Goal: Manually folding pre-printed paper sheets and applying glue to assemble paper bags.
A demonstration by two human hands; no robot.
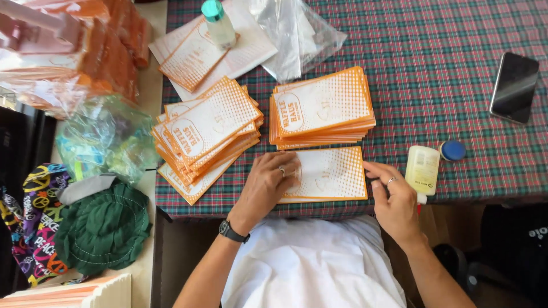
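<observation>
A plaid tablecloth point(445, 68) in red and green covers the table across the upper and right parts of the frame. At lower left lie a green cloth hat point(103, 228) and a patterned fabric point(34, 222). Two stacks of orange-and-white paper sleeves sit at centre: a fanned stack point(208, 134) to the left, a neater stack point(322, 108) just right of it. Below them, at the table's near edge, lies a single sleeve point(331, 174). The left hand point(268, 185) rests flat on its left end, fingers spread and pressing down. The right hand point(394, 199) is at its right edge, fingers loosely curled, gripping nothing. Just right stands a glue bottle point(422, 168), with its blue cap point(452, 150) beside it. A dark phone point(514, 86) lies at upper right.
</observation>
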